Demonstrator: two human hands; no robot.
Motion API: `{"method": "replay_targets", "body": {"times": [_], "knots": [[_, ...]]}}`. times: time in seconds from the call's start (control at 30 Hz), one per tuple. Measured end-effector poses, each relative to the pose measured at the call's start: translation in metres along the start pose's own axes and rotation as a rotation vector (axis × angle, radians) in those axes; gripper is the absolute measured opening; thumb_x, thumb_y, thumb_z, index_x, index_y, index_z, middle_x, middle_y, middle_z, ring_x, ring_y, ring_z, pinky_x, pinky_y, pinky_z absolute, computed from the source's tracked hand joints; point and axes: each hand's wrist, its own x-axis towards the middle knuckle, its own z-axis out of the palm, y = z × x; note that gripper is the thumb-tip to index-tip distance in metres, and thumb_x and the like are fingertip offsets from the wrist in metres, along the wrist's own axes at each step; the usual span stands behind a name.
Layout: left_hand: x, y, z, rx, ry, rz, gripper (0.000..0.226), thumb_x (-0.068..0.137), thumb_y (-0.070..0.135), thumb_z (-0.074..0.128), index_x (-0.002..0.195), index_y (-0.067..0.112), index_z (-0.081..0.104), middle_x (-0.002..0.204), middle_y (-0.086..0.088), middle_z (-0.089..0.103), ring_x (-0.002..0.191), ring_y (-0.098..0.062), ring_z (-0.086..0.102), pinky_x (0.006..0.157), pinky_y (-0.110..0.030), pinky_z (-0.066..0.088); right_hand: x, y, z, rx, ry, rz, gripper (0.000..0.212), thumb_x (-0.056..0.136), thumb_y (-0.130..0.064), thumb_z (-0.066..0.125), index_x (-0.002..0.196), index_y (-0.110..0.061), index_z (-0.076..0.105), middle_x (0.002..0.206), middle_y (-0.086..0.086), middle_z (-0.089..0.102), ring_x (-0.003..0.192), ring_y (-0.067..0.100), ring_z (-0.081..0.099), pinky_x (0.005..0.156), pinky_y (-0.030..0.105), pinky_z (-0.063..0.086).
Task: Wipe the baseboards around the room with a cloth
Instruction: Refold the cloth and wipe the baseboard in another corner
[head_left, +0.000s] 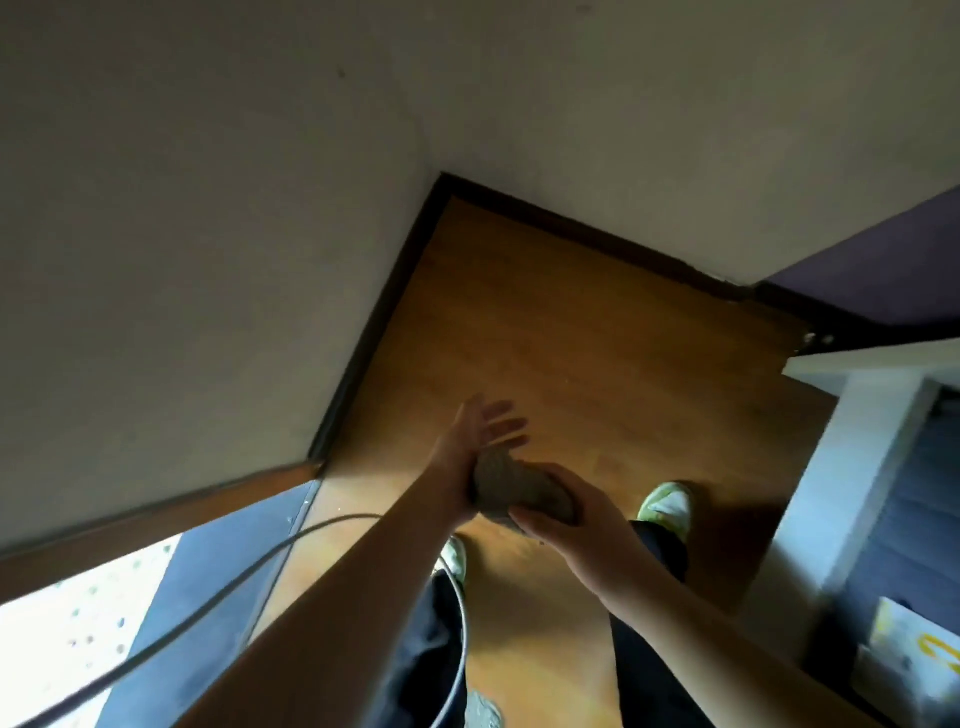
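I look down into a room corner. A grey bunched cloth sits between my two hands above the wooden floor. My right hand grips the cloth from the right, fingers curled round it. My left hand has straight, spread fingers, and its palm presses against the cloth's left side. A dark baseboard runs along the foot of the left wall to the corner. A second stretch of baseboard continues right along the far wall.
A white shelf unit stands at the right, with packets low on it. A wooden door frame and an open doorway lie at the lower left. A grey cable hangs across the front. My shoes stand on the floor.
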Motion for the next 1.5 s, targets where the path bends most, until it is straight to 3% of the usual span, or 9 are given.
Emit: {"method": "replay_targets", "body": {"times": [0.27, 0.43, 0.6, 0.8, 1.03, 1.2, 1.3, 1.37, 1.5], "knots": [[-0.210, 0.062, 0.021, 0.040, 0.101, 0.259, 0.031, 0.100, 0.041, 0.048, 0.101, 0.023, 0.074, 0.110, -0.005, 0.073, 0.104, -0.026, 0.068, 0.088, -0.039, 0.056, -0.107, -0.144, 0.030, -0.099, 0.087, -0.089, 0.025, 0.089, -0.026, 0.072, 0.111, -0.025, 0.060, 0.087, -0.001, 0.067, 0.066, 0.015, 0.061, 0.061, 0.029, 0.050], [-0.319, 0.079, 0.039, 0.230, 0.090, 0.486, 0.026, 0.102, 0.048, 0.044, 0.119, 0.033, 0.058, 0.109, 0.003, 0.063, 0.100, -0.011, 0.062, 0.082, -0.021, 0.049, -0.157, -0.239, 0.035, -0.108, 0.106, -0.160, 0.030, 0.090, -0.035, 0.065, 0.114, -0.022, 0.055, 0.098, -0.003, 0.064, 0.078, 0.008, 0.062, 0.059, 0.016, 0.053], [-0.393, 0.071, 0.024, 0.060, 0.230, 0.748, 0.029, 0.101, 0.036, 0.052, 0.128, 0.028, 0.056, 0.111, 0.006, 0.065, 0.098, -0.006, 0.066, 0.082, -0.019, 0.055, -0.199, -0.306, 0.054, -0.288, -0.115, -0.273, 0.023, 0.084, -0.051, 0.064, 0.105, -0.041, 0.058, 0.112, -0.007, 0.063, 0.098, 0.011, 0.064, 0.075, 0.025, 0.057], [-0.446, 0.044, -0.033, -0.013, 0.382, 0.990, 0.025, 0.101, 0.017, 0.054, 0.118, 0.035, 0.054, 0.109, 0.013, 0.064, 0.096, 0.008, 0.062, 0.079, -0.014, 0.051, -0.228, -0.328, 0.115, -0.326, -0.417, -0.202, 0.053, 0.088, -0.056, 0.050, 0.128, -0.023, 0.060, 0.122, 0.003, 0.066, 0.113, 0.016, 0.064, 0.097, 0.034, 0.052], [-0.475, 0.015, -0.133, 0.005, 0.482, 1.005, 0.028, 0.102, 0.022, 0.055, 0.129, 0.025, 0.059, 0.117, 0.014, 0.065, 0.107, 0.007, 0.059, 0.099, -0.026, 0.051, -0.235, -0.294, 0.216, -0.424, -0.433, -0.237, 0.020, 0.096, -0.032, 0.058, 0.115, -0.037, 0.064, 0.120, -0.007, 0.067, 0.115, 0.009, 0.061, 0.084, 0.021, 0.051], [-0.491, -0.014, -0.185, -0.163, 0.567, 0.943, 0.013, 0.099, 0.040, 0.057, 0.109, 0.041, 0.065, 0.102, 0.023, 0.070, 0.101, 0.004, 0.064, 0.097, -0.032, 0.055, -0.233, -0.273, 0.275, -0.396, -0.462, -0.265, 0.032, 0.091, -0.013, 0.067, 0.110, -0.038, 0.068, 0.123, -0.003, 0.067, 0.120, 0.018, 0.060, 0.096, 0.039, 0.053], [-0.498, -0.029, -0.206, -0.248, 0.484, 0.842, 0.039, 0.091, 0.062, 0.051, 0.117, 0.036, 0.066, 0.110, 0.014, 0.071, 0.107, -0.006, 0.065, 0.098, -0.036, 0.054, -0.240, -0.266, 0.306, -0.254, -0.474, -0.278, 0.038, 0.088, 0.003, 0.065, 0.111, -0.027, 0.068, 0.120, 0.004, 0.069, 0.114, 0.020, 0.064, 0.086, 0.031, 0.054], [-0.505, -0.038, -0.215, -0.273, 0.418, 0.824, 0.055, 0.086, 0.064, 0.050, 0.123, 0.027, 0.065, 0.104, 0.013, 0.071, 0.100, -0.006, 0.066, 0.084, -0.025, 0.053, -0.245, -0.268, 0.322, -0.201, -0.483, -0.300, 0.041, 0.086, 0.009, 0.063, 0.111, -0.023, 0.066, 0.118, 0.007, 0.069, 0.109, 0.019, 0.066, 0.084, 0.030, 0.054], [-0.516, -0.055, -0.227, -0.271, 0.372, 0.865, 0.033, 0.094, 0.033, 0.064, 0.123, 0.019, 0.061, 0.080, 0.024, 0.068, 0.071, 0.006, 0.063, 0.064, -0.010, 0.047, -0.248, -0.276, 0.341, -0.170, -0.554, -0.343, 0.047, 0.085, 0.015, 0.059, 0.114, -0.022, 0.063, 0.111, 0.004, 0.070, 0.101, 0.015, 0.067, 0.080, 0.027, 0.056]]}}
